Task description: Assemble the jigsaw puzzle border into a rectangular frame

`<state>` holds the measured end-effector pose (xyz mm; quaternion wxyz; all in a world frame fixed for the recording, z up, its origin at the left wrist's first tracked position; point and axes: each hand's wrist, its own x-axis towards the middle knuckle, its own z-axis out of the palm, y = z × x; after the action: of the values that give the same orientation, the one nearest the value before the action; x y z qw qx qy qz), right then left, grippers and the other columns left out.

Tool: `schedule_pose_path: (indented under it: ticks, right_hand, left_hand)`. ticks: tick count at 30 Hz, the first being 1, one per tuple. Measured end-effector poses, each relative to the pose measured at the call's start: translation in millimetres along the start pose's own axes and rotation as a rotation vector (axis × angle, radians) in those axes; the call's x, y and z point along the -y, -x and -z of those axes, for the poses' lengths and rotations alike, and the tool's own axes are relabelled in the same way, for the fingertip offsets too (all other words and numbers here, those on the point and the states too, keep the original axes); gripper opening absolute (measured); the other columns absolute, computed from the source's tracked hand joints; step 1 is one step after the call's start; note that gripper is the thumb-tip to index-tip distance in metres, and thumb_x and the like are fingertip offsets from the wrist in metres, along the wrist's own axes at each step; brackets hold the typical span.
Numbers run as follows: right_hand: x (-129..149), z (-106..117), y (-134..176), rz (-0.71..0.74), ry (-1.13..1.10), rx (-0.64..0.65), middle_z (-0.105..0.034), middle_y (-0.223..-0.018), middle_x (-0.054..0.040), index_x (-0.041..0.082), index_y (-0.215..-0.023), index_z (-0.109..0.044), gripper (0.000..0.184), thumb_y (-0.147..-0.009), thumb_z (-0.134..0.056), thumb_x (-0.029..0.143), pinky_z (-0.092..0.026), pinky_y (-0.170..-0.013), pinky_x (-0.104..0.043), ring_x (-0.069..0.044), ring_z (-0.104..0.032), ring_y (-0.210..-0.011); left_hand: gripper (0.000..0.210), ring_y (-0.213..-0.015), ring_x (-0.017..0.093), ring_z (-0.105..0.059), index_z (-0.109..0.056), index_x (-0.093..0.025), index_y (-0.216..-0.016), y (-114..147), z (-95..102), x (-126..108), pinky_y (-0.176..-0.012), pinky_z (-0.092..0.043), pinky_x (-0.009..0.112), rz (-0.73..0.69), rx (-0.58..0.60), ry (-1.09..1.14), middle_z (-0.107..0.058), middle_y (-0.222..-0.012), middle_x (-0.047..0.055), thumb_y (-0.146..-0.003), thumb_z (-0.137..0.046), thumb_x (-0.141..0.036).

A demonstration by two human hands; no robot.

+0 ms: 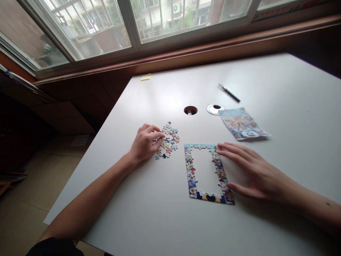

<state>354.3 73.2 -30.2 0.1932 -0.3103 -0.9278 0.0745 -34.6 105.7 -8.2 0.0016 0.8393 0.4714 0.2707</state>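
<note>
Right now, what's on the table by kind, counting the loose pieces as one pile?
Piece pile: 1
Puzzle frame: 1
Picture sheet: 1
Pen: 1
Sticky note: 1
Grommet cap: 1
Total: 6

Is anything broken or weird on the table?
Nothing looks broken. The round cap lies beside its open hole in the table, not covering it. The puzzle frame has an empty middle, with loose pieces heaped beside it.

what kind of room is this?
Probably a home or office room with a desk by a window: white desk with a cable hole, wide window facing apartment buildings, jigsaw frame and pen.
</note>
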Motion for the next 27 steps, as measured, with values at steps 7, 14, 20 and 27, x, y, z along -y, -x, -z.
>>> schedule_pose_path:
  ticks: [7, 14, 20, 27]
  right_hand:
    - [0, 0, 0, -0.007, -0.021, 0.008, -0.045, -0.157, -0.0132, 0.028, -0.155, -0.034, 0.083, -0.082, -0.070, 0.042, -0.043, -0.113, -0.061, -0.039, -0.043, -0.143]
    - [0, 0, 0, -0.018, -0.039, 0.007, -0.046, -0.157, -0.0123, 0.029, -0.156, -0.034, 0.084, -0.081, -0.071, 0.042, -0.043, -0.114, -0.060, -0.039, -0.043, -0.143]
    - [0, 0, -1, -0.018, -0.044, 0.012, -0.046, -0.157, -0.0126, 0.029, -0.155, -0.035, 0.083, -0.081, -0.072, 0.043, -0.042, -0.114, -0.060, -0.038, -0.043, -0.144]
    - [2, 1, -1, -0.008, -0.018, 0.010, -0.046, -0.156, -0.0145, 0.027, -0.155, -0.034, 0.082, -0.083, -0.070, 0.043, -0.044, -0.113, -0.061, -0.038, -0.043, -0.144]
  left_hand:
    - [0.012, -0.110, 0.024, -0.055, -0.077, -0.029, -0.095, 1, 4.2, -14, -0.097, -0.040, 0.040, -0.188, 0.159, 0.030, -0.073, -0.105, 0.002, -0.093, -0.065, -0.028]
    - [0.008, -0.107, 0.025, -0.057, -0.075, -0.025, -0.091, -1, 7.1, -15, -0.097, -0.039, 0.041, -0.133, 0.173, 0.044, -0.073, -0.104, 0.004, -0.091, -0.067, -0.029]
    - [0.012, -0.109, 0.025, -0.055, -0.074, -0.025, -0.100, 0, 8.3, -17, -0.096, -0.041, 0.040, -0.138, 0.255, 0.076, -0.070, -0.108, 0.005, -0.094, -0.063, -0.025]
    - [0.011, -0.104, 0.024, -0.053, -0.070, -0.022, -0.099, -4, 13.3, -21, -0.097, -0.044, 0.042, -0.125, 0.304, 0.133, -0.068, -0.107, 0.007, -0.095, -0.061, -0.018]
